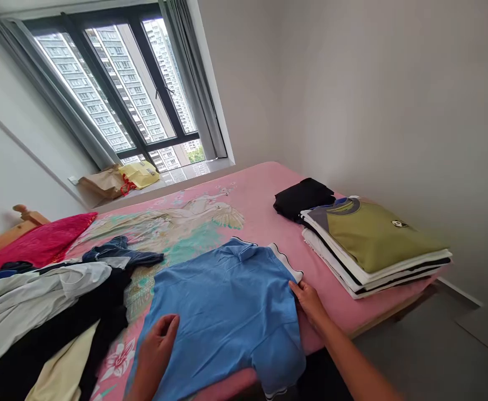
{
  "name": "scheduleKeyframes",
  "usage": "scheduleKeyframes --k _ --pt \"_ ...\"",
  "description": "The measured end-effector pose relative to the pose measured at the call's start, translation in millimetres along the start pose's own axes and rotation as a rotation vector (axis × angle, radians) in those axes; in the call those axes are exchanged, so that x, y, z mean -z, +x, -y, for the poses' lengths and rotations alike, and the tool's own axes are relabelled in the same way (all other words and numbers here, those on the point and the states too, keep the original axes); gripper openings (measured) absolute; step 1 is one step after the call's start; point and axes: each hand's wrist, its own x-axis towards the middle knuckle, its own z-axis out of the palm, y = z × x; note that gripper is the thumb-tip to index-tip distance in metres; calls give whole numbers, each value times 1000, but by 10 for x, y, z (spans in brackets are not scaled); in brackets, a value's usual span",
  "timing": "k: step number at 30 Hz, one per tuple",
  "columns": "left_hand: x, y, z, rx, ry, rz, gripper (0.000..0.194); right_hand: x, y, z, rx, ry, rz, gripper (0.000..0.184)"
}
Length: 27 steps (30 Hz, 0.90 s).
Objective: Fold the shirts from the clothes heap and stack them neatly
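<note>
A blue polo shirt (227, 306) with white-and-dark trim lies spread on the bed, its collar toward the far side. Part of it hangs over the near edge of the bed. My right hand (308, 301) pinches the shirt's right side, just below the white-trimmed sleeve end. Over the shirt's left side is my left hand (158, 342), its fingers loosely curled, with no cloth visible in them.
The bed has a pink patterned sheet (260, 189). Folded clothes (385, 234) are stacked at right, beside a folded black garment (304, 197). Loose clothes (47, 301) and a red pillow (47, 236) lie at left. Bags (139, 175) sit on the windowsill.
</note>
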Motion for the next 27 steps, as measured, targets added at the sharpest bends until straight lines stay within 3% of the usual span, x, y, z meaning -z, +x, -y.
scheduleKeyframes --k 4,9,13,17,20,22,25,27 --pt "-446 642 -952 -357 -50 79 41 37 61 -25 -16 31 51 51" --pt "-1102 1537 -1743 -598 281 234 33 29 121 -7 -98 96 55 58" --pt "-1561 2100 -2117 -635 409 364 35 12 151 -6 -150 171 57 57" --pt "-1899 2344 -2221 -653 495 557 52 -12 165 -63 -219 242 84 55" --pt "-2016 2384 -2228 -630 542 641 59 -49 166 -111 -241 249 15 58" --pt "-1989 2449 -2257 -600 552 629 43 -73 168 -129 -239 220 -34 59" --pt "-1785 2671 -2346 -524 533 471 15 -94 169 -117 -262 174 -65 61" --pt "-1604 2825 -2408 -458 508 281 24 -103 165 -79 -282 154 -84 62"
